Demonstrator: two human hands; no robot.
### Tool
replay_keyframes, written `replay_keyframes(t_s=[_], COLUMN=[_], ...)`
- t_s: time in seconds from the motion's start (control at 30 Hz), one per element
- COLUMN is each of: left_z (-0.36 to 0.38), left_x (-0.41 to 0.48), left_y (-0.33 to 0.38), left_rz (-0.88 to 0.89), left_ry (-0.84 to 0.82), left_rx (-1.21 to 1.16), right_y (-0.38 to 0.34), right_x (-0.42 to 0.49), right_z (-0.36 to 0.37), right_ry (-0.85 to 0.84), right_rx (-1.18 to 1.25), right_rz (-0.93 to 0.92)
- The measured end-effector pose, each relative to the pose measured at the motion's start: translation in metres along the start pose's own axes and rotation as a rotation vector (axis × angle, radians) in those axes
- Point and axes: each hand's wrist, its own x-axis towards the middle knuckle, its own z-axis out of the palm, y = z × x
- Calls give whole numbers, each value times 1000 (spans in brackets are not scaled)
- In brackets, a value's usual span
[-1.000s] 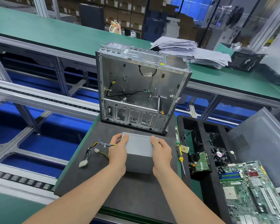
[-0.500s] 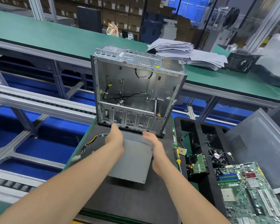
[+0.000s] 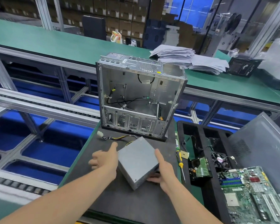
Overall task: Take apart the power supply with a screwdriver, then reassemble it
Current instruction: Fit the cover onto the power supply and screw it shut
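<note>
1. The power supply (image 3: 137,160) lies on the dark mat (image 3: 136,206), on the near side of the open computer case (image 3: 141,97) and apart from it. It is turned cornerwise, with one corner pointed toward the viewer. Whether it is fully set down or slightly lifted cannot be told.
2. A second ago it was held flat and square between both hands. Half a second ago its broad face had been swung up toward the case. Since then it has been rotated and drawn nearer.
3. The cable bundle (image 3: 120,137) has been carried round with it and now trails from the far corner toward the left. Its white connector (image 3: 100,134) rests on the mat.
4. The left hand (image 3: 106,159) is laid open against the left side of the box. The thumb is stretched along the edge, and the fingers are spread away to the left, closed on nothing.
5. The right side is gripped by the right hand (image 3: 164,169), with the thumb on the upper face and the fingers wrapped low against the near-right face.
6. The screwdriver (image 3: 180,164) is left untouched just right of the box, at the mat's edge.
7. It is judged that the faces are being inspected for cover screws. Disassembly proper has not yet begun, and a hand must first be freed for the tool.
</note>
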Motion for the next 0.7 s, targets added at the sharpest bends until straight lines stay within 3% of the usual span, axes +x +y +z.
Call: replay_keyframes(t_s=[0.07, 0.17, 0.27, 0.37, 0.43, 0.5, 0.6, 0.7], left_z=[3, 1, -4, -13, -19, -23, -26, -24], left_x=[-1, -9, 1, 12, 16, 16, 10, 0], left_y=[-15, -22, -17, -10, -6, 2, 17, 28], left_rz=[-53, -152, -100, -86, 32, 190, 393, 623], left_ry=[-101, -487, -541, -588, -626, -612, -600, -574], left_rx=[-78, -172, -140, -158, -117, -40, 106, 299], right_y=[1, 4, 8, 3, -6, -19, -43, -67], right_x=[-1, -4, -4, -7, -8, -10, -18, -27], right_z=[5, 16, 17, 9, 5, 4, 9, 17], right_ry=[-28, -61, -145, -180, -64, 75, 92, 24], right_rx=[65, 133, 176, -71, -335, -520, -510, -462], right_rz=[33, 73, 110, 117, -14, -258, -564, -739])
